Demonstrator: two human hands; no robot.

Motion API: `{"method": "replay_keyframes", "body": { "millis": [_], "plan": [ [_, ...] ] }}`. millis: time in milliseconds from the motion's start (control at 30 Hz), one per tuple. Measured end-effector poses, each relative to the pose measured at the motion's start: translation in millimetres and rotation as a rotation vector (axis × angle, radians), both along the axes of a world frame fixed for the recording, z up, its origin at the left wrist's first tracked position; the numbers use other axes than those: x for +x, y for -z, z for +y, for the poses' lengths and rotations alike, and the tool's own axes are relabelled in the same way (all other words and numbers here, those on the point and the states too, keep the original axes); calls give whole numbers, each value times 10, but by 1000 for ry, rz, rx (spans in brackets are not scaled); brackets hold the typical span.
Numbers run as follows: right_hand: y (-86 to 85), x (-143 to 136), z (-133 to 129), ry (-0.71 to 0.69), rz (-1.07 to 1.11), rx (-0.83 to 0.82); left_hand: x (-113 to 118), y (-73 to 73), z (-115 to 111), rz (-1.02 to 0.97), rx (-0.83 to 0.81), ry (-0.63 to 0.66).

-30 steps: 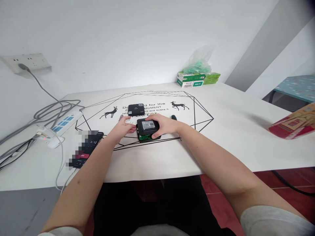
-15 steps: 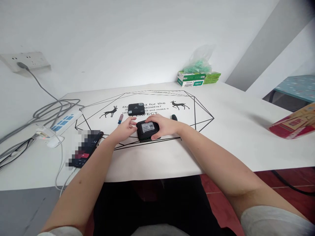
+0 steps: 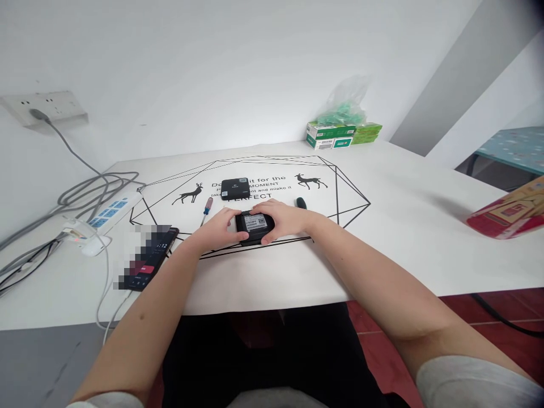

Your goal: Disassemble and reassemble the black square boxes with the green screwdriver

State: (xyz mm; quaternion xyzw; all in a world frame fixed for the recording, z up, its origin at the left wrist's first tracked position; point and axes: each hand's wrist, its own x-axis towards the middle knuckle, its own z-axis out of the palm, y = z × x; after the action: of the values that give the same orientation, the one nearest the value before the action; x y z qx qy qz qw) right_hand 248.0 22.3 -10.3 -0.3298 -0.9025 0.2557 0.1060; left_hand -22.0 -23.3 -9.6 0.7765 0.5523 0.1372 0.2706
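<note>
Between my hands, low over the printed tabletop, is a small black square box [image 3: 256,222] with a white printed label facing up; it looks like a set-top box. My left hand [image 3: 223,228] grips its left side, thumb on the near left corner. On the right side my right hand [image 3: 283,221] holds it, thumb at the near edge and fingers along the far edge. A second flat black box [image 3: 235,188] with stickers at its corners lies just beyond. A screwdriver [image 3: 208,206] with a red and blue handle lies near my left hand. A dark rounded handle [image 3: 301,203] shows behind my right wrist.
A phone [image 3: 155,258] with its screen lit lies at left, beside a power strip [image 3: 113,212] and looped grey cables [image 3: 91,190]. Green and white cartons [image 3: 330,135] under a plastic bag [image 3: 346,105] stand against the wall. A red package [image 3: 505,215] sits at the right.
My left hand has moved right and closed on the box's left side, its thumb now on the near corner. My right hand keeps its hold. More of the screwdriver's shaft shows.
</note>
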Motion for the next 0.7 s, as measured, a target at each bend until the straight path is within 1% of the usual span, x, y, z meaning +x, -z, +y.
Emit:
{"method": "replay_keyframes", "body": {
  "millis": [167, 367, 567, 700],
  "plan": [
    [-10, 69, 33, 43, -19, -27, -38, 47, 14, 64, 36, 48],
    [-35, 206, 149, 96, -63, -50, -74, 95, 26, 50, 40, 28],
    [-26, 198, 159, 176, -83, -108, -32, 51, 20, 110, 24, 28],
    [-22, 181, 153, 199, -119, -119, -6, 30, 40, 130, 54, 30]
  ]
}}
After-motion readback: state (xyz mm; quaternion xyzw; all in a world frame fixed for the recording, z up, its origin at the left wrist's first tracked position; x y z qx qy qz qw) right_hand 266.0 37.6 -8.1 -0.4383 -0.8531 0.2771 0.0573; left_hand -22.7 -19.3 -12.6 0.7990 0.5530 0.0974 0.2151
